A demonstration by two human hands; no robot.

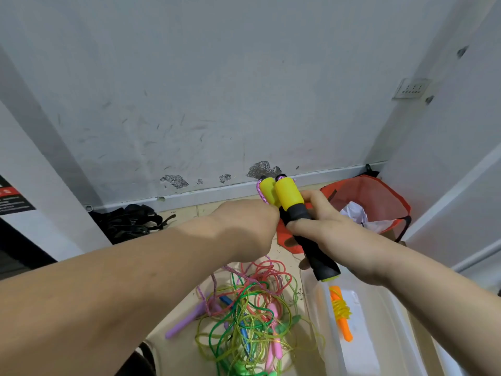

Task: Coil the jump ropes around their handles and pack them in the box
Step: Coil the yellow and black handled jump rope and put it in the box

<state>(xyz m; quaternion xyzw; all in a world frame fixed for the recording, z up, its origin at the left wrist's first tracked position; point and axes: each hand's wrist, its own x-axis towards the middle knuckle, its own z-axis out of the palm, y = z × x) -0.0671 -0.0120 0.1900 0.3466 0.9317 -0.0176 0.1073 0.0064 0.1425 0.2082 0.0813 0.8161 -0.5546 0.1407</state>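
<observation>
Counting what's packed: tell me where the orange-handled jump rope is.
Head view, lower right: the orange-handled jump rope lies coiled inside the clear plastic box, right of the tangled ropes.

Access to the floor (296, 278) at near centre is obstructed by the tangled ropes (252, 316); only a narrow bare strip separates them from the box (314, 302). The box, at near right, is open from above. A coiled orange rope (341, 312) lies along its left side; the rest of the interior appears free, though the clear plastic makes this hard to judge. A red bag (379, 196) fills the far right corner, and black straps (130, 221) lie against the wall (217, 90) at far left. The left hand (244, 226) and right hand (333, 229) meet at the handles (292, 207), above the far edge of the ropes.
</observation>
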